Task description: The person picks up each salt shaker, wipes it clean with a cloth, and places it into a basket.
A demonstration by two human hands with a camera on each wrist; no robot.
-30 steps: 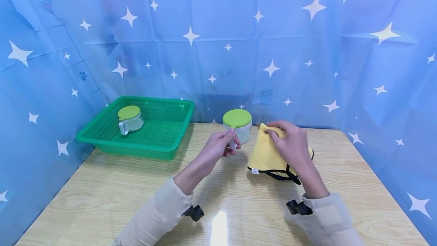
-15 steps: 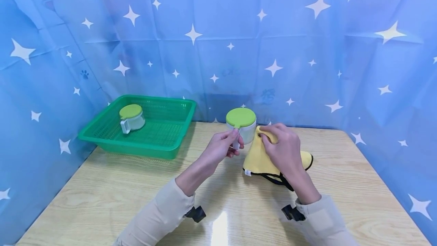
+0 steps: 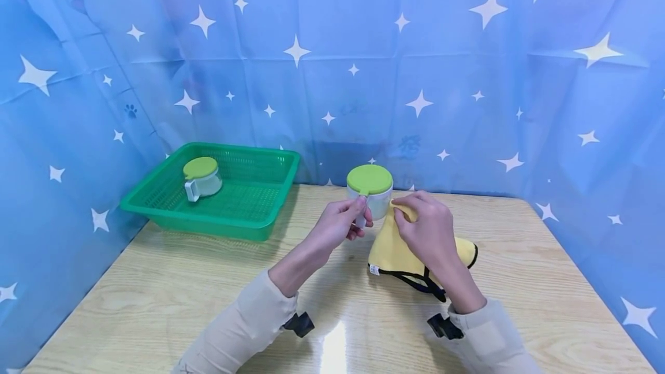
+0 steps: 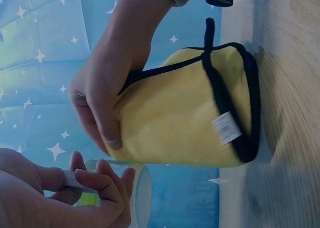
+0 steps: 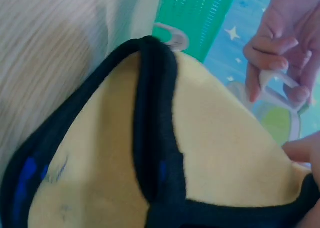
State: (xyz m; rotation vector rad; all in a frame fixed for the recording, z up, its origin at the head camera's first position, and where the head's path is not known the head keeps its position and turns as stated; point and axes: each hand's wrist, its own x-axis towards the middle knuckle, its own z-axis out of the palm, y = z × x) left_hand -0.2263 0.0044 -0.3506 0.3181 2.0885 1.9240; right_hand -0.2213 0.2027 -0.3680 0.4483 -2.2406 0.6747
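My left hand [image 3: 337,225] grips the white handle of a clear seasoning jar with a green lid [image 3: 370,180], held upright above the table. My right hand [image 3: 427,225] pinches the upper part of a yellow cloth [image 3: 391,250] with black edging and a small white tag. The cloth hangs down beside the jar, its pinched top close to the jar's right side; whether they touch I cannot tell. In the left wrist view, the yellow cloth [image 4: 165,123] drapes from the right hand [image 4: 107,87], and the left hand's curled fingers partly hide the jar [image 4: 143,195].
A green plastic basket [image 3: 210,225] stands at the back left of the wooden table [image 3: 197,293]. In it sits a second green-lidded jar [image 3: 201,168] with a white handle. A blue star-patterned curtain [image 3: 353,97] hangs behind and at both sides.
My right hand has moved left with the cloth, bringing it up beside the jar. My left hand and the jar have shifted slightly right. The basket's jar stays in its place.
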